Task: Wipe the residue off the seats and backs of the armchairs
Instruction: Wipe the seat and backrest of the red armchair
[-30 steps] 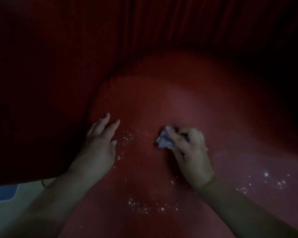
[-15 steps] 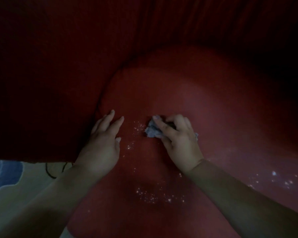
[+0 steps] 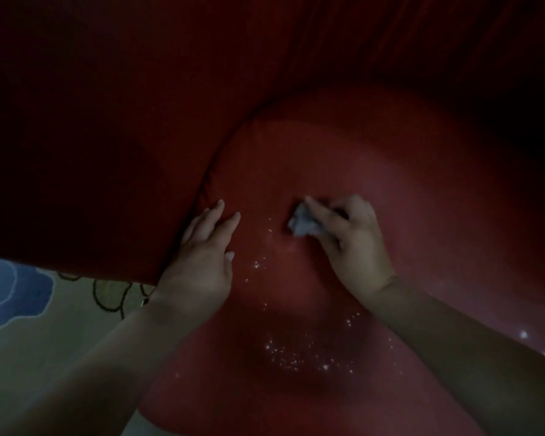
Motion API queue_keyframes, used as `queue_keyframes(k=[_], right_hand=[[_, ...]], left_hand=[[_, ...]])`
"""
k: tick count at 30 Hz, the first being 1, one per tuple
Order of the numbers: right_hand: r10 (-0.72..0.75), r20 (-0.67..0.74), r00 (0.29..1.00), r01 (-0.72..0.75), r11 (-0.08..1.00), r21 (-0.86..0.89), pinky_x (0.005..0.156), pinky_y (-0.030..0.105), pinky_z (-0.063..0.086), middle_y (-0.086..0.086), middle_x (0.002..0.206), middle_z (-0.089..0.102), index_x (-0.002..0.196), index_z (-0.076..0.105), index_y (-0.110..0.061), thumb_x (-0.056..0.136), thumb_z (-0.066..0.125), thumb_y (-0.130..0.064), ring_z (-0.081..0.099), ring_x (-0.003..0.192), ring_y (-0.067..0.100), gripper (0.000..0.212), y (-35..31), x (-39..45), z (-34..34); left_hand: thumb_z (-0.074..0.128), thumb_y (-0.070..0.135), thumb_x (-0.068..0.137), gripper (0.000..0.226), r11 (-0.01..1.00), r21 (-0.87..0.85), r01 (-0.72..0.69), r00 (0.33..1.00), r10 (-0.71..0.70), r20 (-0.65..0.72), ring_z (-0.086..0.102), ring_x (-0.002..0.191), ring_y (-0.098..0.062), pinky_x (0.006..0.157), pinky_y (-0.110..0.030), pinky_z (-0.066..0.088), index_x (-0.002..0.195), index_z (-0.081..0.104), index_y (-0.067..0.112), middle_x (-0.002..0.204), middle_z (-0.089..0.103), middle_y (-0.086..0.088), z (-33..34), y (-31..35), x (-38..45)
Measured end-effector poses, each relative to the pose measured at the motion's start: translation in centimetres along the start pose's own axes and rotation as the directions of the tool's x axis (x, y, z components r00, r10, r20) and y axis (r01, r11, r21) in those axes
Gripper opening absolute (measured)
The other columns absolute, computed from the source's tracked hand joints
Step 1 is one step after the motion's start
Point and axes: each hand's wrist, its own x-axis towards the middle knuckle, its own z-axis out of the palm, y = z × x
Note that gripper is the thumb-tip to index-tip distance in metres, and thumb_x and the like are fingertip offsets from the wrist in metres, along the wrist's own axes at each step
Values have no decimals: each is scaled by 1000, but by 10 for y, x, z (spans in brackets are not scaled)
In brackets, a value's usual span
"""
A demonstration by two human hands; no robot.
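A red armchair seat cushion point(image 3: 375, 158) fills the middle of the dim view. White crumbs of residue point(image 3: 299, 357) lie scattered on its front part, and a thinner trail point(image 3: 261, 256) runs up between my hands. My right hand point(image 3: 353, 243) is shut on a crumpled grey-white cloth point(image 3: 302, 223) and presses it onto the cushion. My left hand point(image 3: 202, 265) rests flat on the cushion's left edge, fingers apart, holding nothing.
The dark red armrest point(image 3: 92, 152) rises at the left and the chair back point(image 3: 328, 36) stands behind. A pale floor covering with blue shapes point(image 3: 16, 291) shows at lower left. More white specks point(image 3: 523, 335) lie at the right edge.
My right hand has carried the cloth left and away from me across the cushion, closer to my left hand. The left hand has stayed on the cushion's edge. The view has shifted.
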Motion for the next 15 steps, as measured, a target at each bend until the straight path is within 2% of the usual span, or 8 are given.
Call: queue_keyframes(k=[2, 3, 6, 8, 12, 15], right_hand=[[170, -64, 983, -169, 985, 23, 87, 30, 42, 12, 103, 53, 128, 59, -17, 88, 65, -8, 50, 96, 29, 42, -10, 20, 12], [172, -59, 983, -171, 985, 28, 87, 31, 42, 13, 103, 53, 129, 59, -17, 88, 64, -7, 50, 96, 29, 42, -21, 27, 19], [-114, 104, 988, 115, 993, -1, 75, 38, 45, 12, 99, 55, 129, 60, -18, 91, 56, -14, 50, 86, 30, 38, -44, 12, 29], [-206, 185, 961, 206, 978, 17, 72, 39, 47, 9, 100, 57, 128, 61, -21, 92, 56, -19, 51, 85, 27, 37, -40, -9, 19], [-61, 57, 997, 61, 998, 2, 81, 33, 46, 9, 101, 55, 127, 61, -19, 88, 63, -16, 50, 91, 25, 38, -18, -8, 8], [86, -18, 996, -86, 996, -3, 87, 34, 45, 10, 102, 53, 128, 60, -20, 88, 67, -11, 49, 94, 26, 43, -27, 21, 23]], left_hand=[[49, 17, 97, 61, 1000, -10, -3, 1000, 3, -7, -1, 142, 3, 107, -10, -2, 152, 26, 32, 160, 3, 18, 1, -2, -2], [49, 16, 97, 61, 1000, -13, -6, 1000, 6, -16, 0, 143, 1, 109, -11, 0, 151, 27, 32, 161, 4, 17, 1, -2, -2], [52, 14, 95, 61, 1000, 1, -22, 999, 22, -38, 6, 145, -7, 111, -14, 3, 151, 31, 27, 161, 9, 11, 1, -2, -2], [51, 15, 96, 61, 1000, -3, -21, 999, 21, -35, 4, 145, -5, 110, -12, 1, 151, 28, 27, 161, 7, 12, 1, -4, -3], [50, 15, 97, 61, 999, -7, -35, 999, 35, -37, -2, 137, 6, 101, 1, -9, 152, 27, 28, 161, 5, 14, 0, -9, -10], [51, 17, 96, 64, 998, 10, -58, 998, 59, -30, -6, 136, 7, 101, 2, -12, 153, 24, 26, 162, 3, 12, 2, -11, -14]])
